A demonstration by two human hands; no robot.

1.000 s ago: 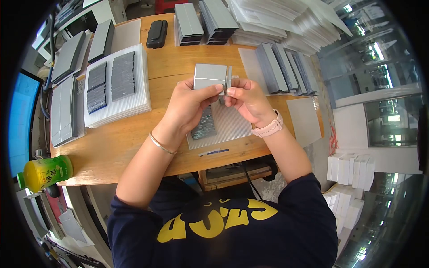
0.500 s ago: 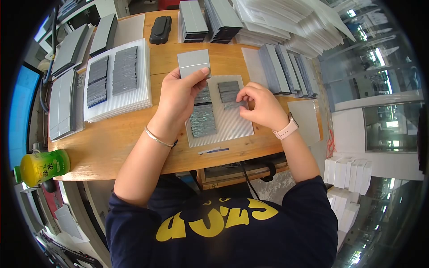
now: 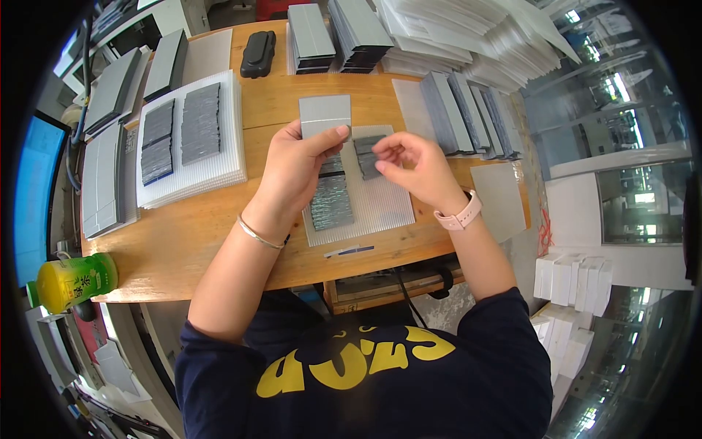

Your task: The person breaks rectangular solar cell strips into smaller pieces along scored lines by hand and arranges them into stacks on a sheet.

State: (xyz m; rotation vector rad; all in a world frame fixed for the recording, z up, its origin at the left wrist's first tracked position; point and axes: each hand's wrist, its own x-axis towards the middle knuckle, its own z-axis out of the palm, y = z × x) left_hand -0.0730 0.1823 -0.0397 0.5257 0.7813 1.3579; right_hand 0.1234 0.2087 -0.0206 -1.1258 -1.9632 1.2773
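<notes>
My left hand (image 3: 296, 164) is closed on a flat grey rectangular plate (image 3: 325, 110), its thumb pressed over the lower right corner. A pale line crosses the plate's face. My right hand (image 3: 418, 170) hovers over dark grey strips (image 3: 368, 162), thumb and curled fingers apart, with nothing visible between them. These strips lie on a white ribbed sheet (image 3: 384, 208). A second group of dark, shiny strips (image 3: 333, 201) lies on the same sheet below my left hand, which hides its upper part.
A stack of white ribbed sheets (image 3: 194, 183) carries more dark strips at left. Grey plate stacks (image 3: 311, 33) stand at the back, others (image 3: 446, 110) at right. A black case (image 3: 258, 55), a green-labelled bottle (image 3: 77, 282) and a small blue-and-white strip (image 3: 349, 251) are on the table.
My left hand has shifted slightly right and down with the grey plate, which now faces the camera more squarely. My right hand has moved left, closer to it.
</notes>
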